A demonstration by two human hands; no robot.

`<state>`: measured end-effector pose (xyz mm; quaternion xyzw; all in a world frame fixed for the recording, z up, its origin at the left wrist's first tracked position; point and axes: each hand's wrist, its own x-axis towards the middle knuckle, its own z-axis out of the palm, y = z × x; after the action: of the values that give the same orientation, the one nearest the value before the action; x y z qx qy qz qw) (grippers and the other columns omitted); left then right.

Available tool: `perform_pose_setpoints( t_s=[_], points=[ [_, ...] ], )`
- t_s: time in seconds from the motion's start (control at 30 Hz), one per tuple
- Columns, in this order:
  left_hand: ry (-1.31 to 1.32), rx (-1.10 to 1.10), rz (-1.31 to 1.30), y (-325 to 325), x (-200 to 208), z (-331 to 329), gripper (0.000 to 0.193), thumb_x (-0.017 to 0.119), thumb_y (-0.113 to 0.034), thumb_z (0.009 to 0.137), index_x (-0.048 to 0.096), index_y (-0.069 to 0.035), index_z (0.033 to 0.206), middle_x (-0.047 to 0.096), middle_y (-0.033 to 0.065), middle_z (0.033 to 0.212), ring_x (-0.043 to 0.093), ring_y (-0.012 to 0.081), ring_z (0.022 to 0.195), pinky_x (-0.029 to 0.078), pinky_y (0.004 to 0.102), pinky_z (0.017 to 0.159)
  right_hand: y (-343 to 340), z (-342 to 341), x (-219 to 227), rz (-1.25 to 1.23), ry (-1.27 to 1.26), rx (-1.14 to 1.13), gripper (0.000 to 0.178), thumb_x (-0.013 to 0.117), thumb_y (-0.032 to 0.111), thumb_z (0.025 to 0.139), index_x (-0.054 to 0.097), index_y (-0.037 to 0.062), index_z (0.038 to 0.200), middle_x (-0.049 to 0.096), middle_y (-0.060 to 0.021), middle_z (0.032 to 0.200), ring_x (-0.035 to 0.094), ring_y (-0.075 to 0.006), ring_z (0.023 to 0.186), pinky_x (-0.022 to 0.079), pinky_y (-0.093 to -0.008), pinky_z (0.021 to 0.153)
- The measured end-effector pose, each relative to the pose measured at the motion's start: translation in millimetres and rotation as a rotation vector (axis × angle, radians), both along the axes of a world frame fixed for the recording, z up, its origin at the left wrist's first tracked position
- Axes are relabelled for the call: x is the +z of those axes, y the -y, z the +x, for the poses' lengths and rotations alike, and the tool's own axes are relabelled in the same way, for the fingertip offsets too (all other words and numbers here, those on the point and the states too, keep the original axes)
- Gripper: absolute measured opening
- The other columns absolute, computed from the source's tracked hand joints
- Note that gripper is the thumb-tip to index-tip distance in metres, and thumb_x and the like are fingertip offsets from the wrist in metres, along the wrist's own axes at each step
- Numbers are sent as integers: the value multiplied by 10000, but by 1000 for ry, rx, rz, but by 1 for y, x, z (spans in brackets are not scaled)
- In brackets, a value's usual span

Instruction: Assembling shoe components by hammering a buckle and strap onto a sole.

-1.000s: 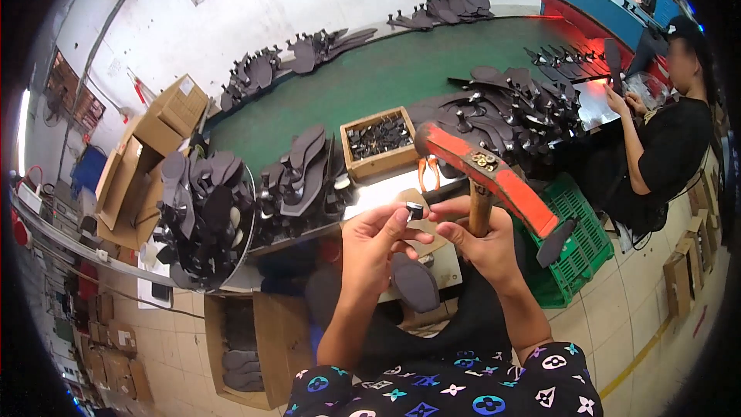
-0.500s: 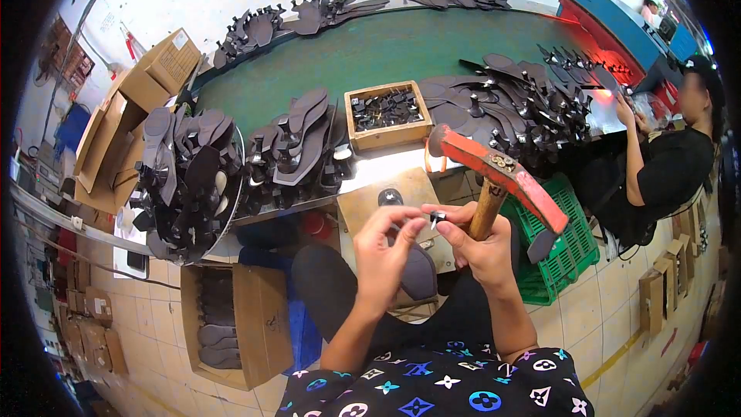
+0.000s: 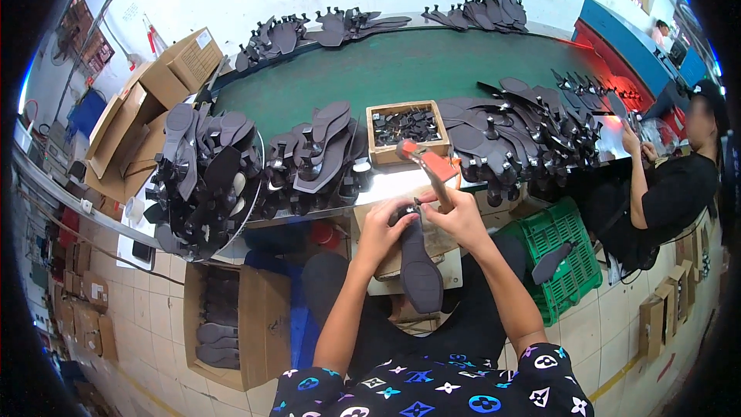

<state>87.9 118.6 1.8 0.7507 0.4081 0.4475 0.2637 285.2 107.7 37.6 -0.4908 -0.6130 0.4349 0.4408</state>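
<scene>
A dark grey shoe sole with a heel [image 3: 422,274] lies over the small work block [image 3: 451,269] in front of me, its wide toe end toward my body. My left hand [image 3: 385,228] is closed round the sole's heel end. A hammer with a red head [image 3: 437,164] and wooden handle [image 3: 441,194] is in my right hand [image 3: 461,220], the head tilted up and away. That hand's thumb and fingertips also meet at the heel end, by a small dark piece [image 3: 417,202] that is too small to make out.
Beyond stands a wooden box [image 3: 377,156] of small black parts on the bench, between piles of heeled soles [image 3: 328,135]. A green crate [image 3: 579,262] is at my right, near a seated co-worker [image 3: 679,181]. At left are a carton of soles [image 3: 266,332] and a loaded round rack [image 3: 204,177].
Both hands have come down onto the sole's heel end, and my left fingers have closed round it. The hammer has swung round, its head now pointing away from me.
</scene>
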Motion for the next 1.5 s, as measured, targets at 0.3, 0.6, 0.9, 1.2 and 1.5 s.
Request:
perform_pose_setpoints(
  t_s=[0.3, 0.6, 0.9, 1.2, 1.5],
  points=[
    [47, 35, -70, 1, -7, -8, 278, 784, -104, 801, 678, 16, 1029, 715, 160, 982, 698, 262, 878, 530, 353, 775, -6, -8, -2, 364, 273, 125, 230, 743, 49, 808, 663, -28, 1009, 680, -150, 960, 670, -240, 849, 513, -326, 765],
    [64, 50, -145, -1, -18, -10, 180, 765, -66, 814, 720, 20, 965, 718, 135, 822, 681, 143, 768, 531, 300, 682, 24, -15, 18, 394, 412, 64, 203, 695, 63, 874, 642, -9, 1057, 660, -153, 916, 672, -286, 819, 509, -351, 702],
    [231, -91, -401, 3, 6, -11, 275, 726, -38, 842, 735, -16, 1115, 747, 43, 988, 667, 104, 892, 525, 263, 820, 102, -16, 35, 244, 329, -178, 189, 576, 91, 980, 542, -29, 1122, 637, -235, 804, 658, -407, 700, 518, -421, 621],
    [-301, 48, -7, 10, 7, -15, 552, 785, -311, 811, 600, -82, 1278, 674, 96, 1213, 603, 272, 1177, 340, 434, 1112, 149, 0, 63, 410, 81, -104, 235, 533, 139, 999, 512, -34, 1156, 656, -187, 823, 644, -282, 629, 501, -381, 555],
    [-448, 61, -65, 10, 0, -22, 653, 730, -434, 834, 491, -126, 1359, 601, 21, 1320, 460, 227, 1350, 81, 636, 1155, 141, 8, 77, 338, -120, -75, 277, 566, 156, 996, 512, 5, 1221, 638, -209, 850, 657, -278, 660, 497, -387, 549]
  ],
)
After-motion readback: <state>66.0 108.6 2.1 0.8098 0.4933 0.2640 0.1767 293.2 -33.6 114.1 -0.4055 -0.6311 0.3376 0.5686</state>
